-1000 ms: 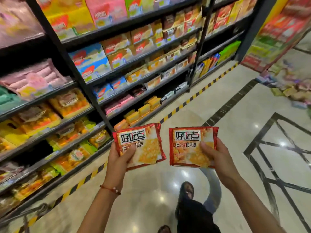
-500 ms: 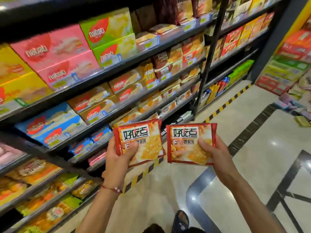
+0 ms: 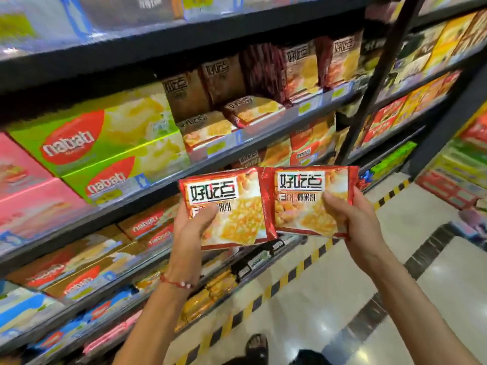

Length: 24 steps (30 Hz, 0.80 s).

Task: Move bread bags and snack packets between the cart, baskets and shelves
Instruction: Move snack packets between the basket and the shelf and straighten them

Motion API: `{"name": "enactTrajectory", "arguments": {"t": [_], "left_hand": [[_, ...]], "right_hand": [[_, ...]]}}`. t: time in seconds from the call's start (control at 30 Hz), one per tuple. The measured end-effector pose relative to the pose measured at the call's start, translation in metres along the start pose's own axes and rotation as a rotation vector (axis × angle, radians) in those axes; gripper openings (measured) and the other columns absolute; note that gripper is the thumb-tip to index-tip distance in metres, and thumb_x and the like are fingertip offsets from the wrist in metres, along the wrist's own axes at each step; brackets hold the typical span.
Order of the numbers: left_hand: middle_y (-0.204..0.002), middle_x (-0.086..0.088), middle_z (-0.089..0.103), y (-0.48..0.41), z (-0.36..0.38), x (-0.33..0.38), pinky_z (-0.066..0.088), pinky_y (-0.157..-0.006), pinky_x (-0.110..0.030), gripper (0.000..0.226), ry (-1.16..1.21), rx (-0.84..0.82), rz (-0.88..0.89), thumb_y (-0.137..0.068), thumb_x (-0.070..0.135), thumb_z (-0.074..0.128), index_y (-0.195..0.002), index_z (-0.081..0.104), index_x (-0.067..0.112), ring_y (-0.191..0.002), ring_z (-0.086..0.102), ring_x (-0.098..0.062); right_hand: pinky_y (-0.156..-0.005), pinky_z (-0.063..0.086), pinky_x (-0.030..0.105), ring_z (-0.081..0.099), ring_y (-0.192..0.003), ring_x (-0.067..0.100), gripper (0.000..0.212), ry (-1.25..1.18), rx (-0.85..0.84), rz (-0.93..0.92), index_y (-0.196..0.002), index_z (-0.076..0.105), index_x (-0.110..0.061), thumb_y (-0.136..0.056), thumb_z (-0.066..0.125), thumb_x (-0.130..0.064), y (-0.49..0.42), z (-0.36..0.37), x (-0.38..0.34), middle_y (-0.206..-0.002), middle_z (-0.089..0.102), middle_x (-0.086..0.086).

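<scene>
I hold two red snack packets side by side in front of the shelves. My left hand [image 3: 193,225] grips the left snack packet [image 3: 234,206] by its lower left corner. My right hand [image 3: 353,217] grips the right snack packet [image 3: 303,201] at its right edge. The two packets touch at their inner edges. On the upper shelf [image 3: 263,133] just above them lie and stand matching packets [image 3: 250,109] of the same brand.
Green and pink wafer boxes [image 3: 105,143] fill the shelf at left. A black upright post [image 3: 374,83] divides the shelving at right. A yellow-black striped line [image 3: 290,277] runs along the floor by the shelf base. My foot [image 3: 257,346] shows at the bottom.
The view has risen and moved closer to the shelves. Both hands have lifted the packets up toward the shelf holding the same brand, and the packets now touch.
</scene>
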<state>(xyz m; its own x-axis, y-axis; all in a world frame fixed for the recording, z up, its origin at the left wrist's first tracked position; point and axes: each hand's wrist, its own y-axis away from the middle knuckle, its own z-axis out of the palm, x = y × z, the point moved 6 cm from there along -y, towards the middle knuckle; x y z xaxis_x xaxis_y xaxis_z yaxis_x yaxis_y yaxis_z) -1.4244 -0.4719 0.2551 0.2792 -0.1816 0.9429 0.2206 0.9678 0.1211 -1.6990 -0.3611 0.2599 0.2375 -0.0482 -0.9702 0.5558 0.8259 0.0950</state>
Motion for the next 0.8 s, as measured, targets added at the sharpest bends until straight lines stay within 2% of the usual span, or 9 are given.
{"name": "enactTrajectory", "arguments": {"t": [0.07,0.13,0.23,0.27,0.4,0.5,0.63,0.7,0.8], "left_hand": [[-0.113,-0.009,0.076,-0.025,0.021,0.005,0.06,-0.076,-0.034,0.059,-0.021,-0.022,0.011,-0.076,0.021,0.076,-0.13,0.059,0.006,-0.096,0.074,-0.025],[-0.118,-0.01,0.075,-0.045,0.037,0.008,0.059,-0.08,-0.035,0.069,-0.045,-0.037,0.018,-0.07,0.027,0.083,-0.132,0.059,0.009,-0.101,0.074,-0.027],[-0.111,-0.003,0.076,-0.068,0.052,0.012,0.058,-0.08,-0.025,0.076,-0.085,0.03,0.05,-0.059,0.033,0.087,-0.128,0.06,0.016,-0.1,0.073,-0.02],[-0.111,-0.002,0.076,-0.075,0.056,0.012,0.058,-0.082,-0.026,0.078,-0.098,0.07,0.055,-0.058,0.033,0.089,-0.128,0.058,0.018,-0.102,0.073,-0.02],[-0.119,-0.004,0.074,-0.093,0.076,0.015,0.053,-0.1,-0.052,0.08,-0.13,0.216,0.116,-0.065,0.033,0.09,-0.134,0.051,0.019,-0.113,0.071,-0.028],[-0.121,0.0,0.073,-0.096,0.095,0.019,0.055,-0.099,-0.041,0.079,-0.142,0.333,0.185,-0.075,0.024,0.09,-0.139,0.044,0.014,-0.114,0.07,-0.02],[-0.108,0.003,0.073,-0.093,0.118,0.023,0.056,-0.078,-0.018,0.064,-0.198,0.485,0.264,-0.085,0.012,0.08,-0.137,0.043,0.008,-0.094,0.071,-0.006],[-0.106,0.004,0.073,-0.092,0.125,0.025,0.055,-0.075,-0.017,0.059,-0.241,0.529,0.286,-0.086,0.01,0.08,-0.135,0.046,0.009,-0.09,0.07,-0.005],[-0.111,0.003,0.073,-0.093,0.129,0.032,0.056,-0.077,-0.02,0.056,-0.283,0.552,0.289,-0.089,0.008,0.076,-0.138,0.048,0.011,-0.093,0.07,-0.007]], "right_hand": [[-0.081,0.063,0.036,0.076,-0.108,0.028,0.035,-0.001,-0.024,-0.032,-0.131,0.064,-0.013,-0.096,0.065,-0.012,-0.035,0.002,-0.011,-0.12,0.077,0.008],[-0.088,0.062,0.041,0.074,-0.112,0.028,0.041,0.011,-0.047,-0.058,-0.135,0.062,-0.012,-0.094,0.065,-0.017,-0.065,0.003,-0.02,-0.123,0.076,0.007],[-0.096,0.06,0.045,0.073,-0.115,0.028,0.043,0.004,-0.09,-0.069,-0.136,0.061,-0.012,-0.094,0.065,-0.019,-0.107,0.003,-0.03,-0.125,0.075,0.007],[-0.097,0.06,0.045,0.073,-0.115,0.028,0.04,0.01,-0.111,-0.076,-0.135,0.062,-0.013,-0.095,0.064,-0.019,-0.121,0.003,-0.033,-0.125,0.076,0.006],[-0.101,0.056,0.05,0.072,-0.115,0.03,0.037,0.014,-0.214,-0.079,-0.131,0.065,-0.016,-0.094,0.065,-0.021,-0.171,0.001,-0.043,-0.124,0.076,0.007],[-0.106,0.053,0.054,0.071,-0.118,0.032,0.042,0.012,-0.312,-0.056,-0.133,0.064,-0.014,-0.092,0.067,-0.023,-0.204,-0.002,-0.052,-0.125,0.075,0.009],[-0.099,0.056,0.05,0.072,-0.116,0.031,0.041,0.019,-0.465,-0.022,-0.134,0.063,-0.014,-0.093,0.065,-0.019,-0.238,0.0,-0.061,-0.125,0.075,0.009],[-0.095,0.06,0.047,0.074,-0.113,0.03,0.034,0.031,-0.527,-0.009,-0.13,0.065,-0.018,-0.096,0.064,-0.014,-0.249,0.003,-0.063,-0.121,0.077,0.006],[-0.098,0.058,0.049,0.074,-0.113,0.029,0.032,0.033,-0.58,0.016,-0.125,0.068,-0.022,-0.093,0.068,-0.019,-0.257,0.01,-0.062,-0.119,0.078,0.005]]}}
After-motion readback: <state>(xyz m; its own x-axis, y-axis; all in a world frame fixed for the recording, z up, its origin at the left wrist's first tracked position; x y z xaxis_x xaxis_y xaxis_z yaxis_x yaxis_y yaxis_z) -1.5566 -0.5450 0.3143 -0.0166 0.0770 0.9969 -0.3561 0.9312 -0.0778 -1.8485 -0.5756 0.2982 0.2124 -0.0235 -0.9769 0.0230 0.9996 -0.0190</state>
